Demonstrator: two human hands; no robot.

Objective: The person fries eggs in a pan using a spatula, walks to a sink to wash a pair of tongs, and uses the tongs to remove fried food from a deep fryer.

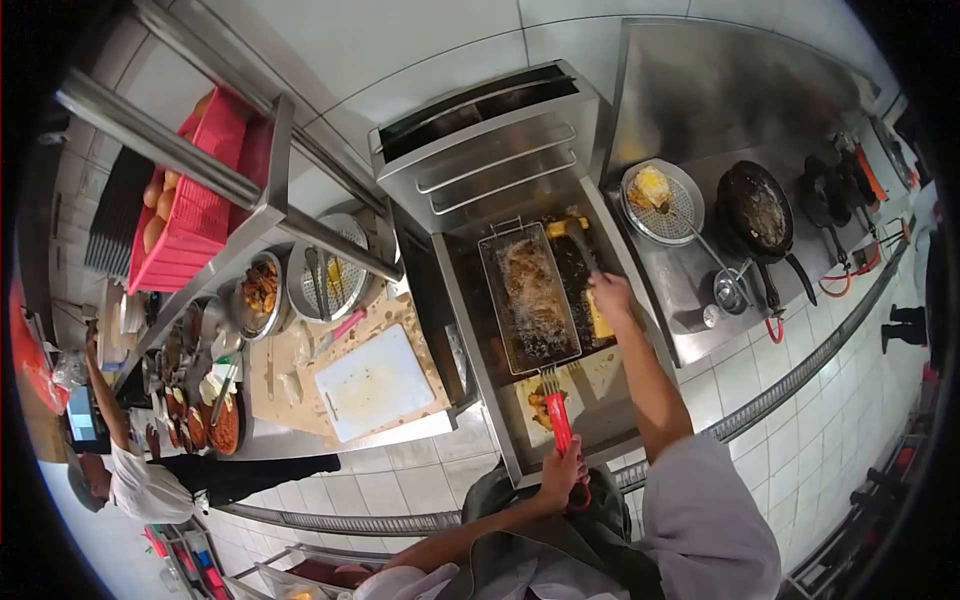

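My left hand (563,472) is wrapped round the red handle (558,418) of a wire fryer basket (488,300). The basket sits in the deep fryer (455,310), with browned food (530,275) bubbling in the oil inside it. My right hand (612,300) grips a long metal utensil (580,240), its far end down in the oil right of the basket; its exact kind is unclear. Yellow pieces of food (600,318) lie beside the basket, near my right hand. More fried food (541,408) shows below the basket, partly behind the handle.
On the right counter stand a perforated pan (685,215) with fried food and a dark frying pan (755,210). To the left are a white cutting board (380,382), a bowl of food (262,295) and a pink crate of eggs (205,190). Another person (150,485) works at far left.
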